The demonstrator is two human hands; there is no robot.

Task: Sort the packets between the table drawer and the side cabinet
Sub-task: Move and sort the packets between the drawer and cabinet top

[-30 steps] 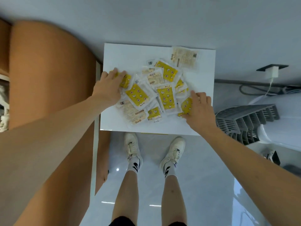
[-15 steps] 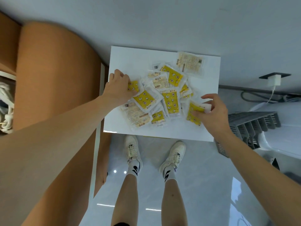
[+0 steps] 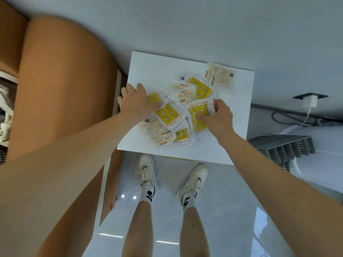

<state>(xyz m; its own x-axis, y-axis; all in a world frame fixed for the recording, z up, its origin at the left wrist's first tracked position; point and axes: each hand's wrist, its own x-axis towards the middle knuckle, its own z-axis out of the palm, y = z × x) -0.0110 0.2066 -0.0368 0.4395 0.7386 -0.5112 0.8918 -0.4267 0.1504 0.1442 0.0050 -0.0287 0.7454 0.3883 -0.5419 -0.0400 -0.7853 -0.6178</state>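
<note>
Left hand (image 3: 137, 102): flat, fingers pressing a yellow packet (image 3: 154, 98)
Right hand (image 3: 216, 115): pinching another yellow packet (image 3: 197, 115)
Surface (image 3: 152, 69): white

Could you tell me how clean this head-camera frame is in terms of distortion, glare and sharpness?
Head view: strong wide-angle distortion bows the orange cabinet and stretches the forearms; ceiling lights glare off the glossy floor; the packets on the white table are evenly lit but soft, their print unreadable.
</note>
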